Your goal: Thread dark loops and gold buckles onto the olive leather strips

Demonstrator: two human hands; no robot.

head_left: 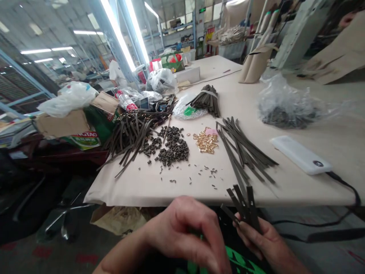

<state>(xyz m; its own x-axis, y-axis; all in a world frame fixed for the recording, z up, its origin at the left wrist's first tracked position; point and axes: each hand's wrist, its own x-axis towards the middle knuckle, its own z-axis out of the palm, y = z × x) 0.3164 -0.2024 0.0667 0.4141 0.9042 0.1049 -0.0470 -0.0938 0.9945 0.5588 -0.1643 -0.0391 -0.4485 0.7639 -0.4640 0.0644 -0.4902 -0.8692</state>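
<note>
My right hand point(264, 238) is closed round several dark leather straps point(242, 201), their ends fanned out above the fingers near the table's front edge. To its left, in front of my body, my left hand point(191, 232) is bent downward with its fingers curled in. Its fingertips point to the bottom of the view, and whatever they hold is hidden. On the table beyond lie loose dark straps point(246, 148), a small heap of gold metal buckles point(205, 140) and a pile of small dark loops point(173, 146). Small dark scraps are scattered in front of them.
More straps point(134, 131) hang over the table's left edge. A banded strap bundle point(208, 97) lies farther back. At the right are a white power bank point(300, 154) with a black cable and a clear plastic bag point(288, 106) of dark pieces. Boxes point(64, 121) stand left.
</note>
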